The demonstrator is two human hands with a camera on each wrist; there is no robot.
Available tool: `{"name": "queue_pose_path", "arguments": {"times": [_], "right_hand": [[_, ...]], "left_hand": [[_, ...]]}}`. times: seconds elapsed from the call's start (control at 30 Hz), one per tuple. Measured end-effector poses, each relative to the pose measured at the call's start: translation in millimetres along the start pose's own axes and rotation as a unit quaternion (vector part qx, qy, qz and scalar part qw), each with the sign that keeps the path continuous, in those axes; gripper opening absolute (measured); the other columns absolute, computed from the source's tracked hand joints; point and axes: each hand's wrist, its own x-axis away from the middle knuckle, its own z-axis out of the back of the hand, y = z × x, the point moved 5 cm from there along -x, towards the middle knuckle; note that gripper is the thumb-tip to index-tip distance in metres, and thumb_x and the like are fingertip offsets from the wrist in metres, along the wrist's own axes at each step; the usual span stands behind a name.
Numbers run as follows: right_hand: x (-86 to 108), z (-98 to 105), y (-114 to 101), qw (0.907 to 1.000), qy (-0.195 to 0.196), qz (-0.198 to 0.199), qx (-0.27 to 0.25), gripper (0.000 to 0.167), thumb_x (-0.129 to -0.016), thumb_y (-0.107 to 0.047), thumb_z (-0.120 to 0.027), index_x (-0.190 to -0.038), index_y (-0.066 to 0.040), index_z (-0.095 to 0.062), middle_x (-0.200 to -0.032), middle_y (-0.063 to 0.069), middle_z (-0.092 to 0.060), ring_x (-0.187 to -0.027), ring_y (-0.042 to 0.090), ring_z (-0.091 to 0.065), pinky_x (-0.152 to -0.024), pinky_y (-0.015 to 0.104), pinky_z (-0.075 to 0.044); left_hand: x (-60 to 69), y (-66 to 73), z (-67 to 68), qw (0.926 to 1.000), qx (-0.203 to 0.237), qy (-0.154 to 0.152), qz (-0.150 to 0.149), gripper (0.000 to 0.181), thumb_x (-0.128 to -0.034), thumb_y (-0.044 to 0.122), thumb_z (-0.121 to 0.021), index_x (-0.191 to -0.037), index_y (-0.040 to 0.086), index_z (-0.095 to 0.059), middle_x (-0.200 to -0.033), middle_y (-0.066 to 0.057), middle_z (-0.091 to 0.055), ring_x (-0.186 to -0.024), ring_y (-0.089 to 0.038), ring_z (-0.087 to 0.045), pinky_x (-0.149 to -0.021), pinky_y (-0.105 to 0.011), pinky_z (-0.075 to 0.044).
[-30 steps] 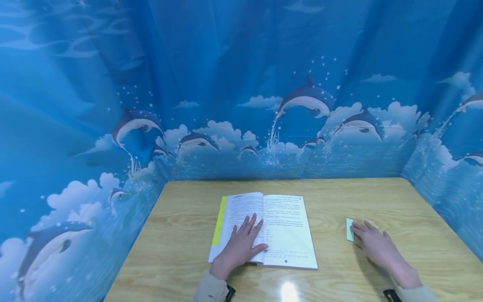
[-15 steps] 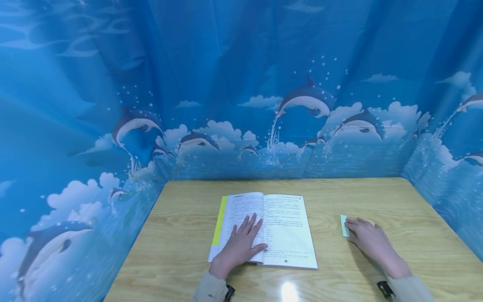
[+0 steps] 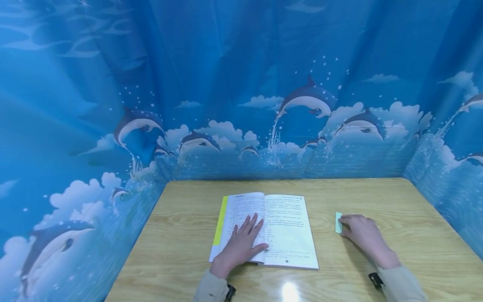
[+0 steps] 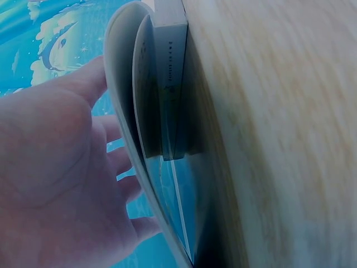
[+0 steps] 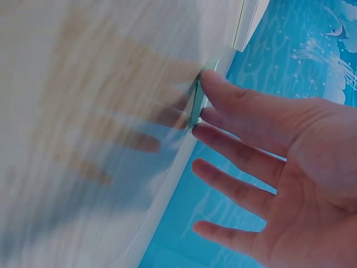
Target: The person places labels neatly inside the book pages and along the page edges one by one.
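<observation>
The left hand (image 3: 241,244), fingers straight, rests on the left page of an open book (image 3: 288,230), likely holding it flat. To its right, at the bench (image 3: 324,201), a green slip (image 3: 338,223) is pinched by the right hand (image 3: 365,235), its left edge free.

Beyond the fingers (image 3: 250,224) and to both sides, we are seeing a blue backdrop (image 3: 241,54) hanging in folds, printed with dolphins (image 3: 302,93) and white clouds (image 3: 216,130). Below them we are viewing a wood-grain table (image 3: 181,226), a bright glare (image 3: 289,291) shining nearer us than the fingers.
</observation>
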Motion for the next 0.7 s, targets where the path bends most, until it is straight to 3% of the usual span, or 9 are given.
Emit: {"name": "queue_pose_path", "arguments": {"times": [0.33, 0.7], "right_hand": [[-10.5, -3.3, -13.7, 1.0, -0.005, 0.008, 0.0, 0.039, -0.074, -0.014, -0.088, -0.106, 0.005, -0.075, -0.111, 0.027, -0.07, -0.097, 0.047, -0.066, -0.076, 0.058, -0.057], [-18.3, -4.2, -18.5, 0.9993, -0.03, -0.02, -0.009, 0.044, -0.076, -0.019, -0.087, -0.112, 0.003, -0.074, -0.12, 0.027, -0.068, -0.11, 0.052, -0.061, -0.085, 0.071, -0.049]], "left_hand": [[-0.5, 0.5, 0.8, 1.0, -0.003, 0.002, 0.001, 0.075, -0.1, 0.055, -0.054, -0.161, 0.018, -0.03, -0.17, -0.007, -0.015, -0.155, -0.03, -0.016, -0.121, -0.064, -0.018], [1.3, 1.7, 2.5, 1.0, 0.001, 0.006, -0.006, 0.074, -0.1005, 0.053, -0.055, -0.16, 0.016, -0.031, -0.169, -0.009, -0.017, -0.155, -0.032, -0.017, -0.12, -0.065, -0.02]]}}
